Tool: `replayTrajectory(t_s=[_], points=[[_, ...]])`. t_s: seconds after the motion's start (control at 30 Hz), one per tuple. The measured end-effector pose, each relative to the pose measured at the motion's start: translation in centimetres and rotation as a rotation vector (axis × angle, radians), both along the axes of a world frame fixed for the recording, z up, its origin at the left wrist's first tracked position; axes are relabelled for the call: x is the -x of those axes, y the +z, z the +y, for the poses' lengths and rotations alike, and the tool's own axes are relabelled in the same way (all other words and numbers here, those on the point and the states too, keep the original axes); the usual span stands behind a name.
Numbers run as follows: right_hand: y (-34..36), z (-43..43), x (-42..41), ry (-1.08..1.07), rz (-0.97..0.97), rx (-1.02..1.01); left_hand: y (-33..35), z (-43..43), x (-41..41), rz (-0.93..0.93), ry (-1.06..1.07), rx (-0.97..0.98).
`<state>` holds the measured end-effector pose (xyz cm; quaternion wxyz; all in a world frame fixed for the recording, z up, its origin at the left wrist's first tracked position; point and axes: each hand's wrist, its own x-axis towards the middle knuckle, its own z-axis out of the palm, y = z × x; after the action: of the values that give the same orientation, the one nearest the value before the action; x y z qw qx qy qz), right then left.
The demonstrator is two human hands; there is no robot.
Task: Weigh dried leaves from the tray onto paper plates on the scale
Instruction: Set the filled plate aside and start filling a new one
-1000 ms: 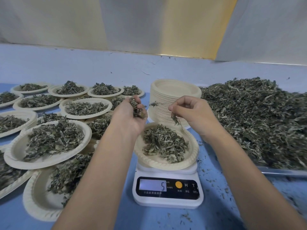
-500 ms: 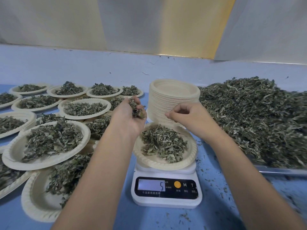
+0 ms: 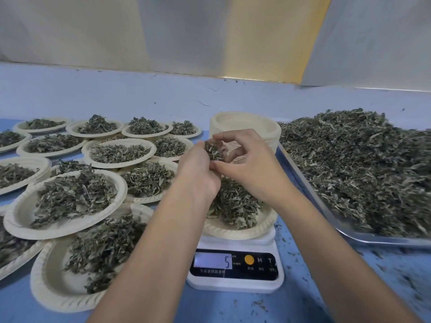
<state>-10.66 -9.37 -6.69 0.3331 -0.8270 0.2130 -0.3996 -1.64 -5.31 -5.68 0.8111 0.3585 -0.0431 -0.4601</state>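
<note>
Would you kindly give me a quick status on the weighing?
Left hand holds leaf clump, right hand pinches it. Plate on scale loaded, display reads 5. Nothing blocking.

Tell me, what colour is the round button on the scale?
The round button is orange; the head view shows it.

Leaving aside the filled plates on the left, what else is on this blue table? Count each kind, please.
White digital scale: 1
Silver metal tray heaped with dried leaves: 1
Stack of empty beige paper plates: 1
Beige paper plate of leaves on the scale: 1
Total: 4
</note>
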Motion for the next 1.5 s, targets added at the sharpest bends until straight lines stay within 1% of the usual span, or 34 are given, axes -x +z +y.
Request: replayTrajectory(t_s=[0.2, 0.3, 0.43, 0.5, 0.63, 0.8, 0.9, 1.03, 1.17, 1.37, 1.5], points=[[-0.3, 0.4, -0.3, -0.078, 0.006, 0.073, 0.0, 0.1, 0.6, -0.037, -0.015, 0.011], [-0.4, 0.3, -0.4, -0.105, -0.026, 0.051, -0.1, 0.0, 0.7, -0.059, -0.042, 0.038], [-0.6, -0.1, -0.3, -0.125, -0.021, 0.012, -0.2, 0.0, 0.5, -0.097, -0.108, 0.020], [-0.6, -0.3, -0.1, -0.114, -0.054, -0.049, -0.2, 0.2, 0.4, -0.095, -0.117, 0.010], [-0.1, -1.1, 0.3, -0.051, -0.166, -0.233, 0.1, 0.7, -0.1, -0.074, -0.079, 0.042], [0.6, -2.1, 1.3, -0.008, -0.213, -0.339, 0.4, 1.2, -0.6, -0.093, -0.068, 0.061], [0.6, -2.6, 1.7, -0.057, -0.183, -0.337, 0.6, 1.4, -0.4, -0.153, -0.078, 0.037], [0.0, -3.2, 1.9, -0.174, -0.024, -0.265, 0.8, 1.5, 0.1, -0.269, -0.076, -0.012], [-0.3, -3.1, 1.7, -0.181, 0.094, -0.255, 0.9, 1.7, 0.3, -0.392, -0.101, -0.101], [-0.1, -2.9, 1.7, -0.153, 0.137, -0.266, 1.1, 2.1, 0.5, -0.443, -0.109, -0.156], [-0.3, -3.1, 1.8, -0.139, 0.114, -0.297, 1.3, 2.2, 0.8, -0.540, -0.142, -0.203]])
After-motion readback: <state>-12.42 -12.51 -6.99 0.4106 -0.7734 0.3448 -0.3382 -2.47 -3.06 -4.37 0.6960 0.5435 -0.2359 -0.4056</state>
